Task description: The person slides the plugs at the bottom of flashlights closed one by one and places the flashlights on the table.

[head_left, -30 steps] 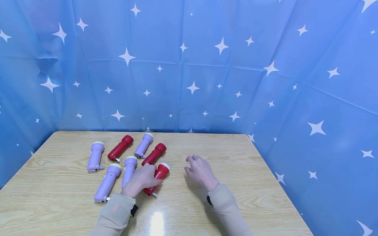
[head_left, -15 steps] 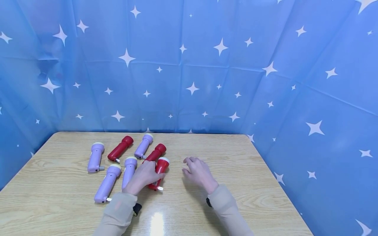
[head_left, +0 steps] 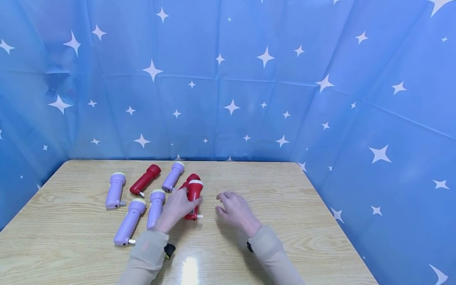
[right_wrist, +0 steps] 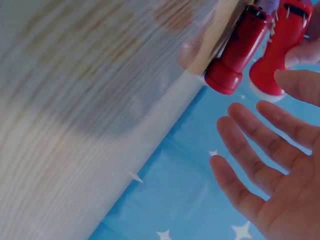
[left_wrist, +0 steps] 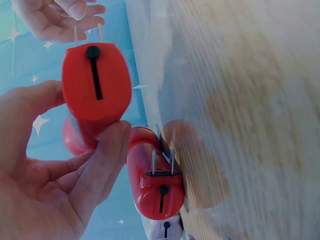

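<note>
My left hand grips a bright red flashlight with a white rim, thumb and fingers round its body. It is held above the table, its metal prongs sticking out sideways at the tail. The left wrist view shows its flat tail end with a black slot. Below it lies a darker red flashlight, partly covered by my hand in the head view. To the right, my right hand hovers over the table with spread, loosely bent fingers, holding nothing.
On the wooden table, another dark red flashlight and several lilac flashlights lie to the left: one lilac flashlight is close to my left wrist. A blue star-patterned curtain hangs behind the table and at its sides.
My left hand has lifted the bright red flashlight and moved it away from me, turning it more upright in the head view. My right hand has drifted slightly left.
</note>
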Motion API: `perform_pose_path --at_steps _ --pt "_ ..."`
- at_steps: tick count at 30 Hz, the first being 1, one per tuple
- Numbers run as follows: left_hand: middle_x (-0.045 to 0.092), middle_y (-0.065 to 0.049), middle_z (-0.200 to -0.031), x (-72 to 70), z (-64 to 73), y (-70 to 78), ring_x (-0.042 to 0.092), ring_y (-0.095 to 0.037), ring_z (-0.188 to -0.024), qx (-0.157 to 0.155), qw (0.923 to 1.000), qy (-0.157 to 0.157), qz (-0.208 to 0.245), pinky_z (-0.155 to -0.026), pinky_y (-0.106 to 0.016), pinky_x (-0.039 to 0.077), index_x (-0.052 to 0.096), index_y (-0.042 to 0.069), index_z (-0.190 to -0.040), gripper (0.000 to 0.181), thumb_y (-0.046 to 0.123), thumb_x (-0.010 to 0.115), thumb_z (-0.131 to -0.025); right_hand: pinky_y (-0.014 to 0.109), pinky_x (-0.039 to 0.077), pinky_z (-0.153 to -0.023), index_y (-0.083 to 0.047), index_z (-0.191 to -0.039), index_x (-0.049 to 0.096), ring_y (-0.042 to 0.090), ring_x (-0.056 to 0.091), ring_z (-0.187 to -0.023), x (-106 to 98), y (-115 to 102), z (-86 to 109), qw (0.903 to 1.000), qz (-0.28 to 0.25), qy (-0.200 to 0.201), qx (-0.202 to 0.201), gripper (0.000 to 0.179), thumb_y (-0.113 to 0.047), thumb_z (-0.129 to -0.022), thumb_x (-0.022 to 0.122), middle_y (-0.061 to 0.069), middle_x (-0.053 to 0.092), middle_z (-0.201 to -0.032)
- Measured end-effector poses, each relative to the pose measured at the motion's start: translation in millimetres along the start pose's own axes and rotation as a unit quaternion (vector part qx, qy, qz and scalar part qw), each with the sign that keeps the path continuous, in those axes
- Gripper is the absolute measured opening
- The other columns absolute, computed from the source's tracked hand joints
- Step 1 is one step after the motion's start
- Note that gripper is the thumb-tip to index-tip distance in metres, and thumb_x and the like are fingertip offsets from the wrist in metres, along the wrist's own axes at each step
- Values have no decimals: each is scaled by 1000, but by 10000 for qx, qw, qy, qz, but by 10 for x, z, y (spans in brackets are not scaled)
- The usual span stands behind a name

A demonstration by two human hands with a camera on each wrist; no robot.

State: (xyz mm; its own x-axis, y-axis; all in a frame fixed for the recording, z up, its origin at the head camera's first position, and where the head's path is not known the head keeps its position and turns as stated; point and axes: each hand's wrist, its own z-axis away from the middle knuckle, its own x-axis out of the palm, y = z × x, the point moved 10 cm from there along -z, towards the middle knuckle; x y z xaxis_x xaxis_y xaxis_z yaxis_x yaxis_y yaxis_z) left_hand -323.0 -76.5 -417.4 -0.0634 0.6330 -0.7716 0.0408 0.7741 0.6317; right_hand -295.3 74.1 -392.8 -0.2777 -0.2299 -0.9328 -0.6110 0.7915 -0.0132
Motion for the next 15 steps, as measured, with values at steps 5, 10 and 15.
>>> perform_pose_path --at_steps 5,10,15 --pt "60 -8 -65 -34 -20 11 51 -13 -47 -42 9997 221 26 -45 -21 42 60 -3 -98 44 35 72 -80 30 54 -73 -10 -105 63 17 66 -83 -9 -77 5 9998 18 32 -192 25 -25 -86 68 2 69 -96" --pt "63 -9 -68 -65 -23 4 52 -13 -46 -147 9989 387 201 -44 -22 43 60 -1 -98 42 37 69 -82 31 54 -75 -11 -106 63 16 66 -85 -6 -152 5 9995 44 2 -305 25 -26 -87 67 1 69 -97" --pt "65 -10 -71 -89 -25 19 53 -13 -50 -160 9981 547 232 -48 -22 47 61 -1 -100 43 37 69 -82 30 54 -77 -12 -107 63 17 65 -87 9 -215 0 9993 60 -120 -350 26 -29 -87 67 1 69 -100"
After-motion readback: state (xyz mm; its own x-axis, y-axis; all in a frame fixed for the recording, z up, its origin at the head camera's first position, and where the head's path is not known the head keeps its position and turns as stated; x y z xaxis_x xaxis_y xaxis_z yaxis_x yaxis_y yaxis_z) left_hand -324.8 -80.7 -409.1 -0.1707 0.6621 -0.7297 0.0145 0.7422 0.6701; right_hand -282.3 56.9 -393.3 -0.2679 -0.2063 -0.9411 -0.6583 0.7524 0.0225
